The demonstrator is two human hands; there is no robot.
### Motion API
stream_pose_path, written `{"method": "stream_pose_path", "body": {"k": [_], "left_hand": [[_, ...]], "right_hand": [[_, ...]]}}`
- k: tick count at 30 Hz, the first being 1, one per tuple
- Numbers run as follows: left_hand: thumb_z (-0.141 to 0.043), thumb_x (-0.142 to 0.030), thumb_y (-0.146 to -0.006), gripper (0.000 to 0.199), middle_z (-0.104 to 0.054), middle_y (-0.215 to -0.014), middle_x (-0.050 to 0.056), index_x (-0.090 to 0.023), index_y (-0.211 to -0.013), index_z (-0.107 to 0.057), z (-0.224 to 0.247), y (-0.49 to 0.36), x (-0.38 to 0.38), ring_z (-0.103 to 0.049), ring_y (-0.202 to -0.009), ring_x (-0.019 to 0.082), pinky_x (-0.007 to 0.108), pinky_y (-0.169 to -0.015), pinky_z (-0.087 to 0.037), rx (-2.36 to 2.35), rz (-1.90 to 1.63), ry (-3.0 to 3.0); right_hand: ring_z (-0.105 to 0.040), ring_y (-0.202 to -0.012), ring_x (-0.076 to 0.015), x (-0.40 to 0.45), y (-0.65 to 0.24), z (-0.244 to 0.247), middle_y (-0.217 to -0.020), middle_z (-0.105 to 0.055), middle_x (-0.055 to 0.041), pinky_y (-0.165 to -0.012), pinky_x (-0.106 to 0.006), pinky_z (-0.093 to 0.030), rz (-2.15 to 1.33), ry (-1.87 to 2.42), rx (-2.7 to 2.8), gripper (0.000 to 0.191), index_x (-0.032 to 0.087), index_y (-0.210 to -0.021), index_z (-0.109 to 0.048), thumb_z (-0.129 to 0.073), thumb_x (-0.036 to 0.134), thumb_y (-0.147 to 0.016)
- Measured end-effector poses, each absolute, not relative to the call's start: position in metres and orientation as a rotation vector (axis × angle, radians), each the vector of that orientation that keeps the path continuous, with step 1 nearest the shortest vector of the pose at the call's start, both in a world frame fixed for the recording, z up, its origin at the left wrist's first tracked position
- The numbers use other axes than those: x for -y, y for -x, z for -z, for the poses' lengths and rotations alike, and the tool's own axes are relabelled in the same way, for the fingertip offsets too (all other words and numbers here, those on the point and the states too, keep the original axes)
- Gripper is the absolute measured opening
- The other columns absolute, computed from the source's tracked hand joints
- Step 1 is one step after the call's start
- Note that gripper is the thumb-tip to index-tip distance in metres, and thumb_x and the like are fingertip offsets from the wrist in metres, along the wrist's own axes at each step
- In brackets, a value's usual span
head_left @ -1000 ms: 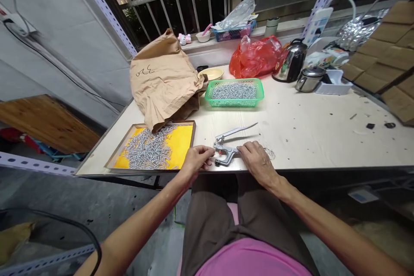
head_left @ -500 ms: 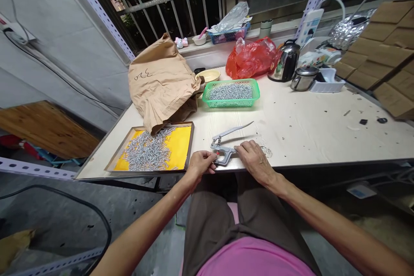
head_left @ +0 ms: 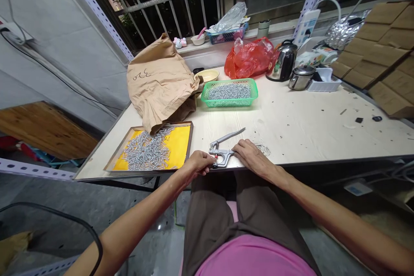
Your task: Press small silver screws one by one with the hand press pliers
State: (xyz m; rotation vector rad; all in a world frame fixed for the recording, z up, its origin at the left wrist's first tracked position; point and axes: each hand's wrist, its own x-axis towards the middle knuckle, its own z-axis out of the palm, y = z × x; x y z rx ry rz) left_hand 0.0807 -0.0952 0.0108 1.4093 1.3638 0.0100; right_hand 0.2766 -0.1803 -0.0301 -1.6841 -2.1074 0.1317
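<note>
A grey metal hand press [head_left: 224,152] with a spring and a red part lies at the table's front edge, its long upper handle raised. My right hand [head_left: 254,158] is closed on the press's lower handle, at the right. On the other side, my left hand [head_left: 199,162] pinches something too small to make out, with its fingertips at the red part of the press. Left of my hands, a shallow tray [head_left: 189,146] with a yellow lining holds a pile of small metal pieces [head_left: 145,152]. Behind the press, a green basket [head_left: 229,102] is full of similar pieces.
Brown paper [head_left: 161,79] leans over the tray. At the back are a red plastic bag [head_left: 249,59], a kettle [head_left: 284,61], a small metal pot [head_left: 301,78] and a white container [head_left: 325,85]. Cardboard [head_left: 377,51] stands at the right.
The raised handle of the press has tipped lower. My left hand has drawn slightly left, and the press's red part shows more clearly. My right hand stays on the press.
</note>
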Motion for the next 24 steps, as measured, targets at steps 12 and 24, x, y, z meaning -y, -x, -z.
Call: {"method": "stream_pose_path", "body": {"k": [12,24], "left_hand": [[-0.071,-0.038,-0.068,0.029,-0.043,-0.035,-0.007,-0.014,-0.063,-0.057,-0.010,-0.081,0.095,-0.037,-0.031,0.005,0.017,-0.036,-0.025,-1.418,-0.006,-1.375],[-0.073,-0.045,-0.066,0.036,-0.044,-0.037,-0.007,-0.014,-0.062,-0.053,-0.015,-0.085,0.096,-0.038,-0.033,0.005,0.019,-0.041,-0.029,-1.454,0.032,-1.384]], "right_hand": [[-0.043,-0.114,-0.0346,0.134,-0.312,0.024,-0.125,-0.050,-0.0196,-0.094,-0.047,-0.035,-0.177,1.676,2.346,0.090,0.011,-0.133,-0.042,-0.070,0.062,-0.064],[-0.046,-0.094,-0.0265,0.132,-0.309,0.007,-0.105,-0.053,-0.0132,-0.078,-0.035,-0.038,-0.228,1.762,2.437,0.069,0.012,-0.112,-0.056,-0.066,0.064,-0.067]]}}
